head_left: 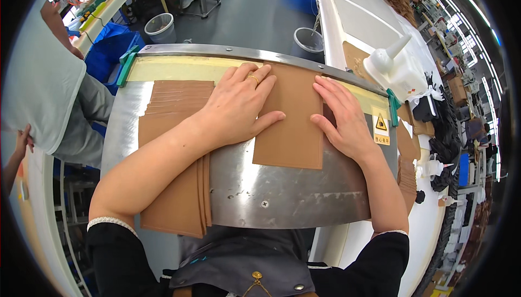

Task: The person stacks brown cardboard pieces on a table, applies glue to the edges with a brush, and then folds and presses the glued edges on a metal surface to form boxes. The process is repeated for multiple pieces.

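Note:
A flat brown leather-like panel [290,129] lies on the curved metal plate [293,202] in front of me, its far end against the metal bar. My left hand [241,99] rests on its left side, fingers spread, thumb lying on the panel. At the opposite edge, my right hand [344,115] has its fingers stretched out and its fingertips touching the panel's border. Between the panel and that hand shows a darker brown patch. Under my left forearm lies a fanned stack of similar brown panels [173,205], partly hidden and hanging over the plate's near edge.
A metal bar [206,49] with green end pieces [128,66] crosses the far edge, over a yellow strip. To the right stands a white spouted bottle [396,72]. Another person [46,80] stands at the left. Bins [160,28] sit on the floor beyond.

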A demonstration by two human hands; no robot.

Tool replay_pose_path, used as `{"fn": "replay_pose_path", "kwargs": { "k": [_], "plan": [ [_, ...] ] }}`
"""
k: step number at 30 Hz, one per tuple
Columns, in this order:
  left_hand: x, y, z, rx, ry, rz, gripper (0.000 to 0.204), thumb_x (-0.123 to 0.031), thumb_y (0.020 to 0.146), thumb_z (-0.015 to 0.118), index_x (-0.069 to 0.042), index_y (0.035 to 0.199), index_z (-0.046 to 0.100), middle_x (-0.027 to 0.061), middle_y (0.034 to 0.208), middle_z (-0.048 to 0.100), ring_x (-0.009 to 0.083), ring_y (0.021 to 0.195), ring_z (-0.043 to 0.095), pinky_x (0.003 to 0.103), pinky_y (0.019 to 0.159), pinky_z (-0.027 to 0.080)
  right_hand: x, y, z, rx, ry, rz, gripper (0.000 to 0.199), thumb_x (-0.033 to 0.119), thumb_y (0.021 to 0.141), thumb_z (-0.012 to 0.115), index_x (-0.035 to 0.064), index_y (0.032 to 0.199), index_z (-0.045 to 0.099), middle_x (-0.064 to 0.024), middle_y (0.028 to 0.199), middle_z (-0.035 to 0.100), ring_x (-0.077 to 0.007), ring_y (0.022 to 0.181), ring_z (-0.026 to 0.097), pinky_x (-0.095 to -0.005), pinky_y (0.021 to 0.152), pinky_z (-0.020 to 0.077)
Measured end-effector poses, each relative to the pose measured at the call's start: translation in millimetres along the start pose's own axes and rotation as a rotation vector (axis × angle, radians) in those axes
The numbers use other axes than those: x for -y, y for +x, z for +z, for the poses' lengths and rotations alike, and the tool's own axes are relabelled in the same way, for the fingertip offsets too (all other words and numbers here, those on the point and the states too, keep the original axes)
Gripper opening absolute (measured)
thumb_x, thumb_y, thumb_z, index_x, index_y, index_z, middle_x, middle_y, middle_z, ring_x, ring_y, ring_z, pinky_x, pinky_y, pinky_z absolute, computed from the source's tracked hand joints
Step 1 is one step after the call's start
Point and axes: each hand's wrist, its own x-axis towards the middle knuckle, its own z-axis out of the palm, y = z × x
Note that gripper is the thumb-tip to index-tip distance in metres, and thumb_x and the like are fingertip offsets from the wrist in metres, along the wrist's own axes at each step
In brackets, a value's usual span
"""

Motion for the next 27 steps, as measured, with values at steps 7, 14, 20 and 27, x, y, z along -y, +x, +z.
{"fn": "replay_pose_path", "kwargs": {
  "k": [7, 14, 20, 27],
  "plan": [
    [-0.1, 0.1, 0.5, 0.026, 0.025, -0.005, 0.068, -0.046, 0.093, 0.068, 0.006, 0.135, 0.057, 0.0218, 0.147, 0.052, 0.0385, 0.135, 0.044, 0.048, 0.113, 0.035, -0.5, 0.1, 1.2, 0.029, -0.001, 0.028, 0.057, 0.025, 0.095, 0.068, 0.0033, 0.145, 0.051, -0.0127, 0.155, 0.048, -0.0345, 0.145, 0.039, -0.0461, 0.121, 0.0309],
    [-0.9, 0.3, 0.7, -0.037, -0.021, 0.025, 0.065, -0.046, 0.092, 0.066, 0.01, 0.126, 0.059, 0.022, 0.138, 0.055, 0.0385, 0.131, 0.046, 0.047, 0.111, 0.037, 4.7, -1.7, -1.0, -0.013, 0.019, 0.045, 0.054, 0.027, 0.094, 0.068, 0.0022, 0.14, 0.056, -0.0147, 0.146, 0.048, -0.0367, 0.136, 0.044, -0.046, 0.114, 0.0379],
    [10.9, 0.5, -8.0, 0.004, 0.083, 0.157, 0.055, -0.029, 0.094, 0.061, 0.007, 0.135, 0.056, 0.021, 0.14, 0.053, 0.04, 0.136, 0.042, 0.054, 0.117, 0.028, 5.0, -2.2, 1.0, -0.031, 0.021, 0.071, 0.05, 0.032, 0.096, 0.067, 0.0047, 0.137, 0.059, -0.0163, 0.143, 0.048, -0.0368, 0.133, 0.046, -0.0464, 0.111, 0.0416],
    [-3.8, 7.9, -37.4, 0.3, 0.172, -0.035, 0.041, -0.041, 0.086, 0.075, -0.003, 0.098, 0.068, 0.0113, 0.109, 0.071, 0.0274, 0.108, 0.059, 0.046, 0.107, 0.038, 0.5, 1.1, -9.9, -0.231, 0.147, 0.002, 0.033, 0.015, 0.089, 0.074, 0.0038, 0.119, 0.068, -0.0129, 0.127, 0.061, -0.0327, 0.118, 0.058, -0.0425, 0.1, 0.0478]
  ]
}}
